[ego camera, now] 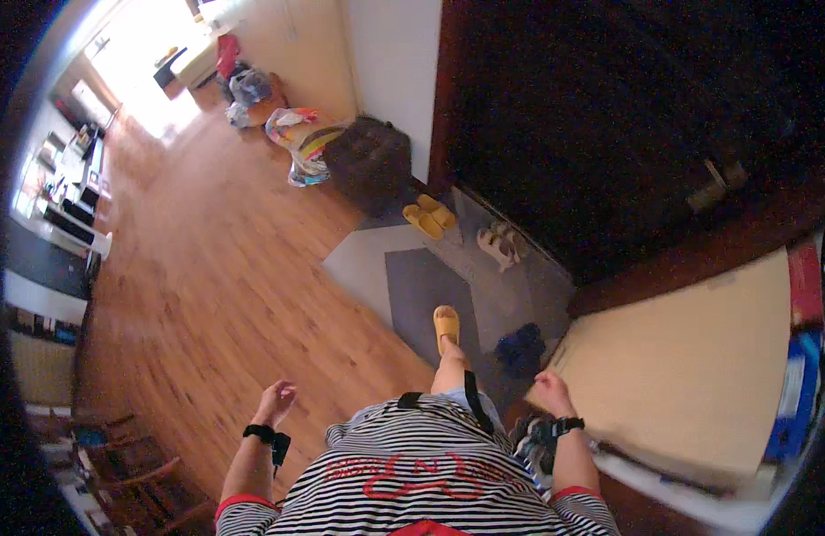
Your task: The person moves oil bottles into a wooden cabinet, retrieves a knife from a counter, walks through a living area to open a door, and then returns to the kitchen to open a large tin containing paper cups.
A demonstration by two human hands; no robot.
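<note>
My left hand [277,403] hangs over the wood floor with nothing in it, its fingers loosely bent and a little apart. A black strap with a small device [268,439] is around that wrist. On the other side, my right hand [554,394] has its fingers curled in, and no held thing shows. It appears in front of the edge of a cream cabinet top [680,362], though contact cannot be told. A black band [568,425] circles the right wrist. One foot in a yellow slide sandal [446,325] is on a grey mat [429,285]; the other foot is hidden.
A dark door [586,134] stands ahead right. Before it lie yellow slippers [427,218], light shoes [499,246] and a dark blue item [521,348]. A brown pouf [369,157] and plastic bags [302,137] line the wall. Wooden chairs [134,479] stand at lower left.
</note>
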